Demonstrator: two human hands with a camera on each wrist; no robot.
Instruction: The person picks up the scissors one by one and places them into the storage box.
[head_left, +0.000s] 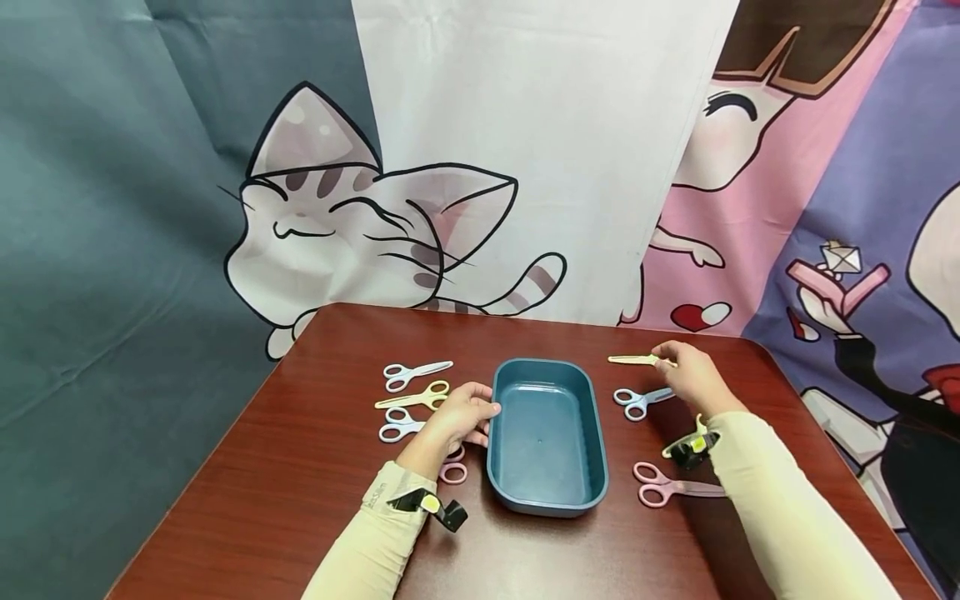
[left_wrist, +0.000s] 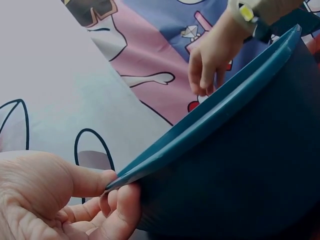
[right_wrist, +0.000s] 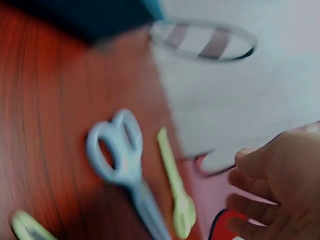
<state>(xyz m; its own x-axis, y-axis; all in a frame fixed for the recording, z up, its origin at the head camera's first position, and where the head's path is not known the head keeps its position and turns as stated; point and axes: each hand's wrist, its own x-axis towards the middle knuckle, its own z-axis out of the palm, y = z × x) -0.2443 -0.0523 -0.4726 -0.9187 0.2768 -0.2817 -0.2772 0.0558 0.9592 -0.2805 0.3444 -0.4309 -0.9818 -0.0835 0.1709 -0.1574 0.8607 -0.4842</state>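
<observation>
At the left of the table [head_left: 300, 467], four pairs of scissors form a column from far to near: upper light blue scissors [head_left: 411, 374], left yellow scissors [head_left: 414, 399], lower light blue scissors [head_left: 408, 426] and left pink scissors [head_left: 455, 464], the last two partly hidden by the left arm. The left hand [head_left: 465, 412] is located just right of this column and pinches the left rim of the blue tray [head_left: 543, 442] between thumb and fingers. The tray stands upright at mid-table, directly right of the hand. The right hand [head_left: 693, 379] is positioned at the right end of the far yellow scissors [head_left: 632, 360], fingers bent, thumb apart from them; whether it makes contact cannot be told. Nearer the person lie the right light blue scissors [head_left: 649, 397], a yellow-green handle [right_wrist: 30, 225] and the right pink scissors [head_left: 675, 487]. The table surface is reddish-brown wood grain. Behind it hangs a printed backdrop [head_left: 585, 125]: grey-green with a cat at left, white at centre, pink and purple with cartoon figures at right
</observation>
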